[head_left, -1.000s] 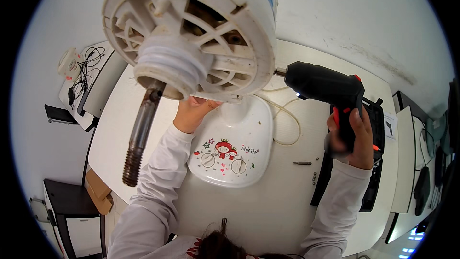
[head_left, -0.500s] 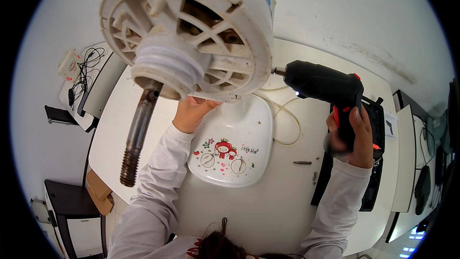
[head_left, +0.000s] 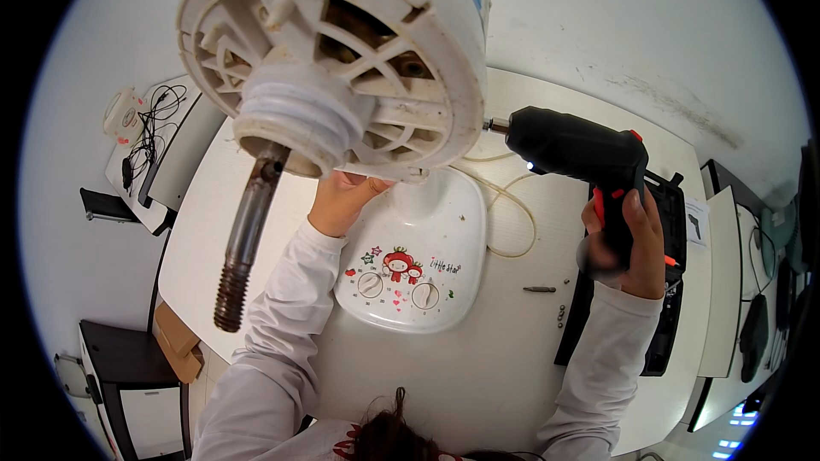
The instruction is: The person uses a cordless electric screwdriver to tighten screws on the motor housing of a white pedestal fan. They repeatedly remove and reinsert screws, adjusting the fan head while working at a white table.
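Observation:
Close in front stands an electric fan without blades; its white motor housing (head_left: 410, 132) shows a ribbed front and a metal shaft (head_left: 248, 230) with a rusty threaded end. Below is the white fan base (head_left: 444, 316) with two dials and cartoon strawberries. My left hand (head_left: 340, 203) is closed on the fan beneath the housing, its fingertips hidden. In my right hand (head_left: 636, 243) is a black cordless screwdriver (head_left: 576, 143), held by its handle, a small light lit at its front. Its bit meets the housing's right edge; the exact contact point is hidden.
On the white table (head_left: 512, 358) lie a loose screwdriver bit (head_left: 539, 289) and several small screws (head_left: 560, 318). An open black tool case (head_left: 662, 350) sits beneath my right forearm. A pale cord (head_left: 534, 230) curls behind the base. Black cables (head_left: 154, 132) lie on the left side table.

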Tool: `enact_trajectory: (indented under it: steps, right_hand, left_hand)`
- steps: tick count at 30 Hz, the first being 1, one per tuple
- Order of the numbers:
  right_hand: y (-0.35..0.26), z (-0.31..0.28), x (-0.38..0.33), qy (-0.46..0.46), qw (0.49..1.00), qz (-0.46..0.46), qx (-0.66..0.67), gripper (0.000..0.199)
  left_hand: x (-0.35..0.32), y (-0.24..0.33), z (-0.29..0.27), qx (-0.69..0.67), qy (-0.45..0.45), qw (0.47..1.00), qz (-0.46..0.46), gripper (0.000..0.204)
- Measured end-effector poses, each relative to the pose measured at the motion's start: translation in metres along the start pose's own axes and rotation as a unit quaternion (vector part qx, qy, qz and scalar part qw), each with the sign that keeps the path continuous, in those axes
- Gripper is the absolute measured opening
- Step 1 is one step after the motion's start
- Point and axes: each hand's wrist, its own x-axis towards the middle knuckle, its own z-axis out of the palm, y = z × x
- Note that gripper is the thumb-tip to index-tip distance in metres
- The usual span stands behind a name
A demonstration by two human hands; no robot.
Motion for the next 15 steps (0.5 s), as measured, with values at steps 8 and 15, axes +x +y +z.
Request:
enact_trajectory:
  steps: [8,15]
  right_hand:
    - [0.0004,0.0006,0.0000,0.001,1.000,-0.003,-0.002,0.048]
    - [0.0003,-0.0014,-0.0001,-0.003,1.000,-0.006,-0.001,0.048]
  left_hand:
    - [-0.0006,-0.0050,-0.0057,0.029,0.002,1.000,-0.001,0.032]
    - [0.0001,-0.0045,-0.0052,0.042,0.008,0.999,0.002,0.032]
